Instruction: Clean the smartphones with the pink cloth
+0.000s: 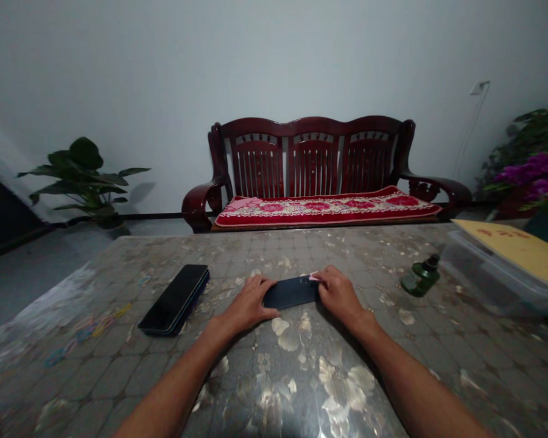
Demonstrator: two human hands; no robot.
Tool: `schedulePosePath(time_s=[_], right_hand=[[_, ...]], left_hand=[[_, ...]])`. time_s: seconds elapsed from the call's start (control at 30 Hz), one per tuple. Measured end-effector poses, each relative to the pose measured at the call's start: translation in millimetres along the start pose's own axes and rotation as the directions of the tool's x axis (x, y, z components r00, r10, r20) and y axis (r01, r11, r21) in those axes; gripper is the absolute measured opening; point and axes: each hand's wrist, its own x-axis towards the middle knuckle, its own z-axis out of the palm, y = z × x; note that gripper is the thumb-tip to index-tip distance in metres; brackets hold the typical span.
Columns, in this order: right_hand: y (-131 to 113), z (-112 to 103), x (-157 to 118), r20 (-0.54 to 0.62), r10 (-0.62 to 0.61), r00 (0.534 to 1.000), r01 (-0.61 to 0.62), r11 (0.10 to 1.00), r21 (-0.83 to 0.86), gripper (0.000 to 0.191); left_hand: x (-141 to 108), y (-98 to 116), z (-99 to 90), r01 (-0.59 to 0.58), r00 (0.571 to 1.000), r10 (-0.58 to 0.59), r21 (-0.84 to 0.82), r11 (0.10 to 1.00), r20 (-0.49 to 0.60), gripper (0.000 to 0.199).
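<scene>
A dark smartphone [288,292] lies sideways just above or on the table in front of me, its back with the camera facing up. My left hand [252,302] grips its left end, thumb along the near edge and fingers over the far edge. At the phone's right end, my right hand [340,293] is closed on a small pale pink cloth [315,277], pressed near the camera corner. Most of the cloth is hidden by the fingers. To the left lies a stack of dark phones [176,299], the top one screen up.
The patterned tablecloth [256,389] covers the table. Colourful rubber bands [89,328] lie at the left. A green bottle [421,277] stands at the right beside a clear plastic box [481,277] topped by a yellow sheet [520,246]. Behind is a wooden bench [313,161].
</scene>
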Motion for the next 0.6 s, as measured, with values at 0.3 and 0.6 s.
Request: schedulePosePath(time_s=[0.3, 0.6], right_hand=[[-7, -3, -4, 0.15, 0.035, 0.988, 0.003, 0.969, -0.247, 0.035], [-29, -7, -8, 0.244, 0.005, 0.97, 0.07, 0.952, -0.299, 0.032]], left_hand=[[-1, -16, 13.5, -0.062, 0.995, 0.053, -0.107, 0.992, -0.085, 0.063], [-2, -10, 10.9, -0.029, 0.996, 0.02, -0.107, 0.994, -0.086, 0.06]])
